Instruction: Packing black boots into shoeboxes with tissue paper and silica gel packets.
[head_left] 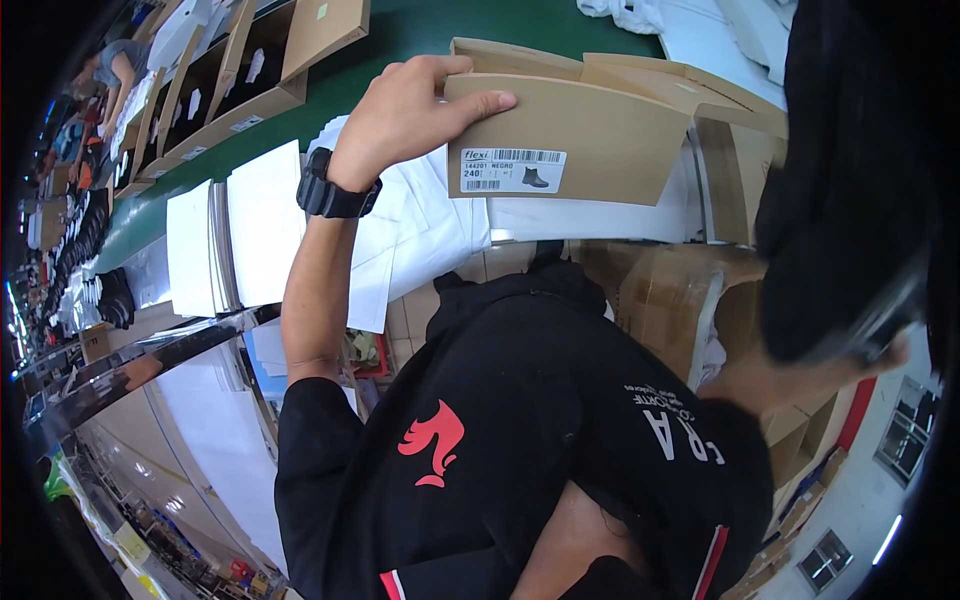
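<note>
My left hand (410,112) grips the upper left rim of an open brown cardboard shoebox (600,130), thumb on its outer wall and fingers over the edge. A white label with a small boot picture is stuck on that wall. At the right, close to the camera and blurred, a black boot (830,220) is held up by my right hand (893,350). Most of that hand is hidden behind the boot; only some fingers show beside its shiny part. The box's inside is mostly out of sight.
White paper sheets (265,230) lie in stacks left of the box on the green table (420,30). More open cardboard boxes (325,35) stand at the far left, with a row of black footwear (115,300) below. A co-worker (120,75) is beyond.
</note>
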